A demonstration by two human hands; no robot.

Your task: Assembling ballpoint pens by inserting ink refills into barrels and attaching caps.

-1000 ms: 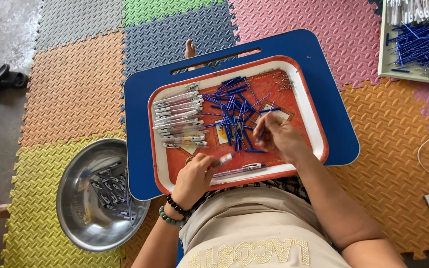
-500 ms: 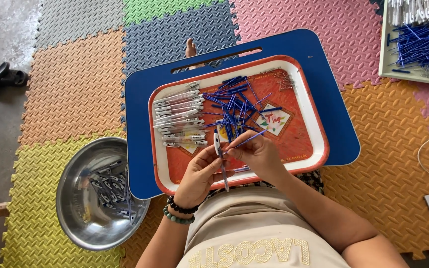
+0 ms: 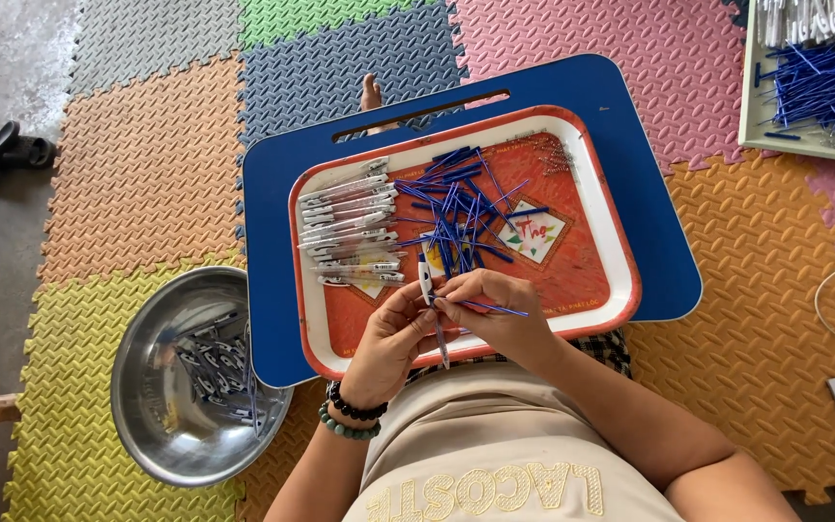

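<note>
My left hand (image 3: 393, 338) holds a clear pen barrel (image 3: 427, 290) upright over the near edge of a red tray (image 3: 591, 275). My right hand (image 3: 495, 309) pinches a thin blue refill (image 3: 495, 309) with its tip at the barrel. Both hands meet above the tray's front rim. On the tray lie a loose pile of blue refills (image 3: 461, 217) in the middle and a row of clear pen barrels (image 3: 350, 227) at the left. A small heap of metal springs (image 3: 553, 155) sits at the tray's far right corner.
The tray rests on a blue lap table (image 3: 649, 203). A steel bowl (image 3: 147, 387) with finished pens stands on the foam mats at my left. A white tray (image 3: 756, 106) with more blue refills is at the top right. A black sandal (image 3: 2, 150) lies far left.
My right hand came back from the refill pile with a blue refill and joined my left hand. My left hand lifted a pen barrel off the tray's front and turned it upright.
</note>
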